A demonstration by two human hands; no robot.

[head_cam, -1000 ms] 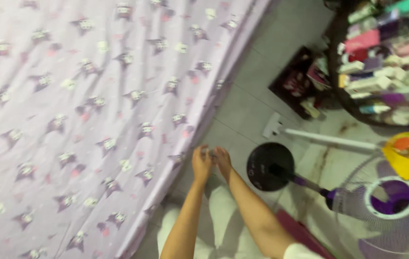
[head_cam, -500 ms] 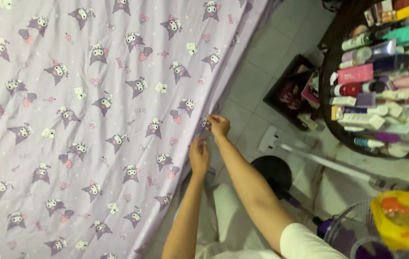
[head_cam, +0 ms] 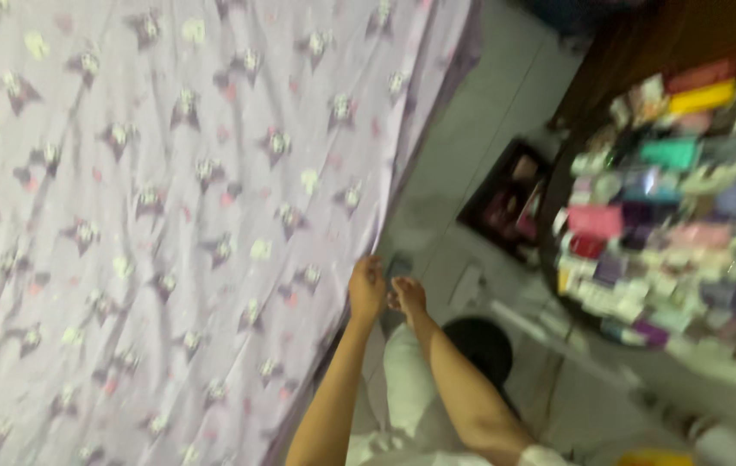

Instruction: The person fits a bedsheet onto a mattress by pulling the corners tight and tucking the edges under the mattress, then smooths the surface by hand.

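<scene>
Both hands, left hand (head_cam: 366, 287) and right hand (head_cam: 407, 296), pinch the bed sheet (head_cam: 169, 216) edge; soft, light fabric, probably best gripped along that hem.

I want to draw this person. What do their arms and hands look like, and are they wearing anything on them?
Both arms are bare from hand to upper arm. The left hand and right hand have no gloves; the picture is too blurry to tell if there are rings or a watch. The edge of a white short sleeve shows at the right upper arm. The fingers are blurred too.
</scene>
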